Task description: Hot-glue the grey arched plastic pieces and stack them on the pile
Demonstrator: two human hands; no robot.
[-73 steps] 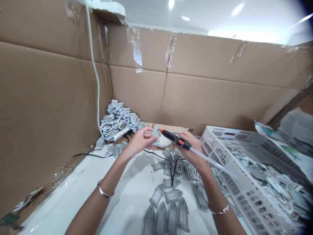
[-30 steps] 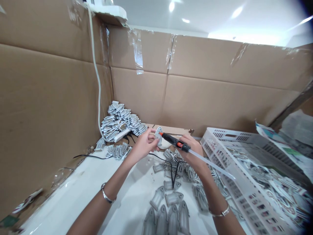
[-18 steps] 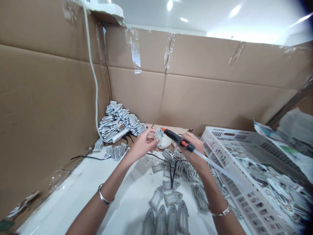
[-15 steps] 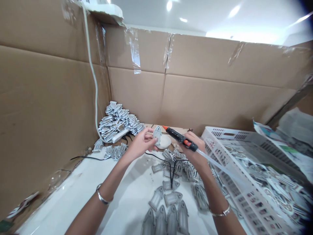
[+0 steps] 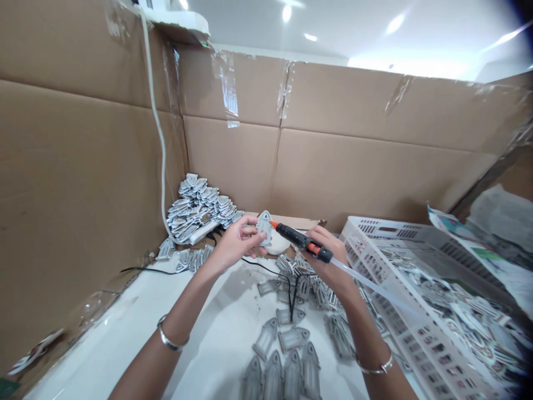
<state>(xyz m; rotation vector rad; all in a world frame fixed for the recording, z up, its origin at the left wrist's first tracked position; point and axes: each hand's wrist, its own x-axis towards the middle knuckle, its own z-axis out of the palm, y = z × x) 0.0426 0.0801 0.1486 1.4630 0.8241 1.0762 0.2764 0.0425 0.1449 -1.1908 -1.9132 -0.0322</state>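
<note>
Head view. Our left hand (image 5: 239,240): forearm reaching in from the lower left, palm turned inward, thumb and fingers pinched closed on one arched grey piece (image 5: 264,229), held raised above the worktop (image 5: 104,355), upright, pointed end up. Our right hand (image 5: 328,253): forearm rising from the lower right, fingers wrapped around the handle of a black-and-orange glue gun (image 5: 302,240), partly hidden behind it. The gun points left and slightly upward, its orange nozzle (image 5: 273,224) at the face of the piece; whether the two touch, we cannot tell. A clear glue stick (image 5: 358,276) trails from its rear over our right forearm. Each wrist carries a silver bracelet (image 5: 170,338).

Edges and room: cardboard wall (image 5: 353,166) behind our hands, a second cardboard wall (image 5: 75,183) along the worktop's left edge. White surface shows on both sides of our left forearm. To the right, a white perforated crate (image 5: 353,236) of flat pieces stands close beside our right forearm. Between our forearms, loose grey pieces (image 5: 272,375) and black cords (image 5: 292,303). Far left corner: a stacked heap (image 5: 194,208) of pieces against the cardboard.
</note>
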